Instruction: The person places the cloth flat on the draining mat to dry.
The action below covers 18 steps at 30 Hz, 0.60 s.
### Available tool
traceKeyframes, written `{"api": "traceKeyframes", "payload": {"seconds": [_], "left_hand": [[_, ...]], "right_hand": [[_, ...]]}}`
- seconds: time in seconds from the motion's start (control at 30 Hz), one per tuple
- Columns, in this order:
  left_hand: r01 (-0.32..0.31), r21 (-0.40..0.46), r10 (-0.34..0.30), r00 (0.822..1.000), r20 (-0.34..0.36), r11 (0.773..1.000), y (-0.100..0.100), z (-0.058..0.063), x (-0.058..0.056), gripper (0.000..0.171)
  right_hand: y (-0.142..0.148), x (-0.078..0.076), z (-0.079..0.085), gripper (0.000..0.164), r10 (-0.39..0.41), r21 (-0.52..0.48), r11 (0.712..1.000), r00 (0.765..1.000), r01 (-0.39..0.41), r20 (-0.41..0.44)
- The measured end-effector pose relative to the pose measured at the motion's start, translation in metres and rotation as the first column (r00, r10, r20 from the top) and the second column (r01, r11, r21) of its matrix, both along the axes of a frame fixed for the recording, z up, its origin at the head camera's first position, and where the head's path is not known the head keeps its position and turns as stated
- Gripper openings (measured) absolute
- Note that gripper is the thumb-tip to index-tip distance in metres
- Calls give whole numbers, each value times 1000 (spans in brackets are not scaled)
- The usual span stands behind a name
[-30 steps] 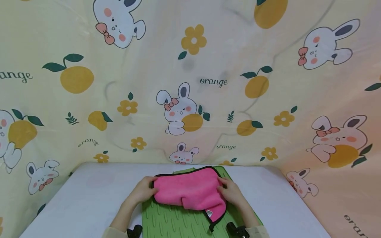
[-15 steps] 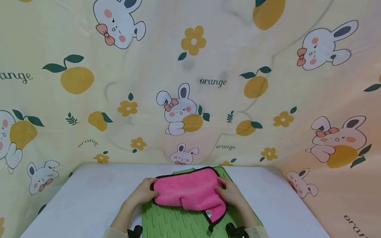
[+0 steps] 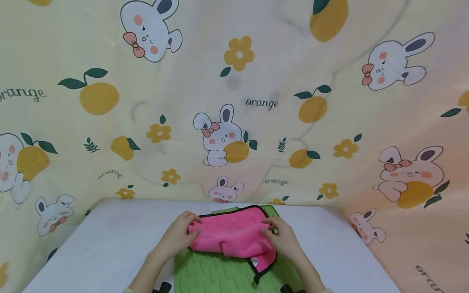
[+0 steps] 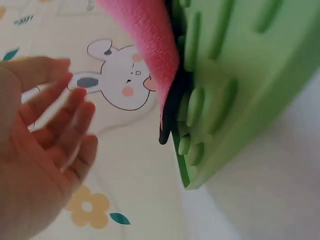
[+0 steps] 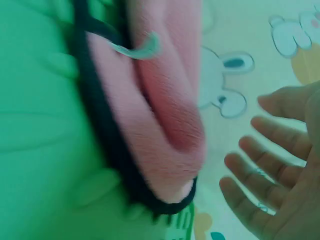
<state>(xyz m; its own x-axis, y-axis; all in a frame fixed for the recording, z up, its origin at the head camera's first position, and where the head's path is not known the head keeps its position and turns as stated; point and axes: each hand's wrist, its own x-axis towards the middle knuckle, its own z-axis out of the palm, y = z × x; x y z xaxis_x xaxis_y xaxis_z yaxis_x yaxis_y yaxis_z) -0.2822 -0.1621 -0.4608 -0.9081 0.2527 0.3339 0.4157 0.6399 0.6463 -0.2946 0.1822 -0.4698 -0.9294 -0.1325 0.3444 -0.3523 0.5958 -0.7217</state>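
Note:
A pink fleecy towel (image 3: 231, 232) with black edging lies bunched and folded on a green washboard (image 3: 212, 270) with raised ridges. One corner hangs toward me, showing a white label and a black loop. My left hand (image 3: 178, 232) is over the towel's left end in the head view; the left wrist view shows its fingers (image 4: 75, 112) loosely bent and apart from the cloth. At the right end is my right hand (image 3: 285, 238). Its fingers (image 5: 270, 162) are spread and relaxed beside the towel in the right wrist view, with nothing between them.
The washboard stands on a white table (image 3: 106, 248). Behind and around the table hangs a cream curtain (image 3: 198, 73) printed with rabbits, oranges and flowers. Dark wrist-camera mounts (image 3: 163, 287) show at the bottom of the head view.
Both hands have let go of the towel's ends and lifted off it. The towel keeps nearly the same shape and place. The head view has shifted slightly.

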Motion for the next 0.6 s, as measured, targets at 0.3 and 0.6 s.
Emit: {"api": "traceKeyframes", "payload": {"seconds": [0.3, 0.6], "left_hand": [[247, -68, -244, 968, 54, 967, 5, -9, 7, 14], [306, -90, -286, 940, 187, 948, 18, -19, 1, 23]], "right_hand": [[9, 23, -10, 15, 229, 93, 967, 969, -237, 90], [17, 20, -20, 25, 366, 232, 886, 913, -401, 180]]}}
